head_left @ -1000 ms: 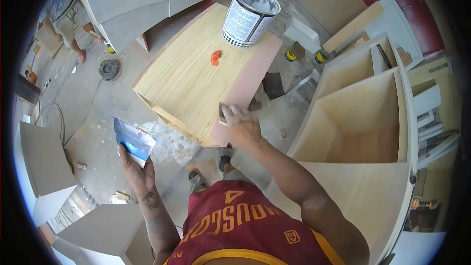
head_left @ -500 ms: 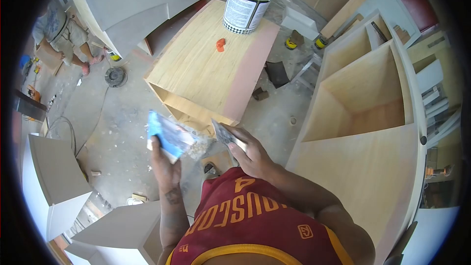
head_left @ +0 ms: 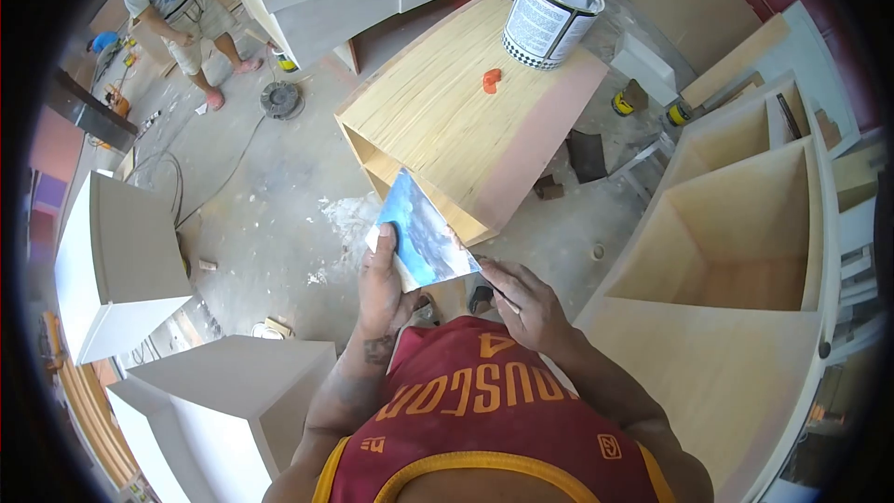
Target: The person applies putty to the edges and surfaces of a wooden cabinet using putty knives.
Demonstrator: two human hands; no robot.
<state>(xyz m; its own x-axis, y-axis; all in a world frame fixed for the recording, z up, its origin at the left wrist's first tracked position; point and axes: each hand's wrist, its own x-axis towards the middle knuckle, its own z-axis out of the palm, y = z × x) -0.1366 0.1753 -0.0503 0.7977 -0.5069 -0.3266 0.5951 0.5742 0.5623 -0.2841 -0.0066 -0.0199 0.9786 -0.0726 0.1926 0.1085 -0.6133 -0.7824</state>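
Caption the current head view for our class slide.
Left hand holding a blue and white sheet; open can on a wooden box.

Left hand [head_left: 380,287] raised in front of torso, closed in grip, thumb [head_left: 386,235] pointing up and pressed flat, other fingers mostly hidden behind. Left wrist [head_left: 375,331] roughly in line with left forearm [head_left: 356,374], dark tattoo on inner side near wrist. Left elbow bent, held out to side. Right hand [head_left: 531,305] near left, fingers bent and reaching inward, closed in pinch, greyish residue on them. Right forearm [head_left: 601,368] slanting inward from bent elbow. Both upper arms close to torso.
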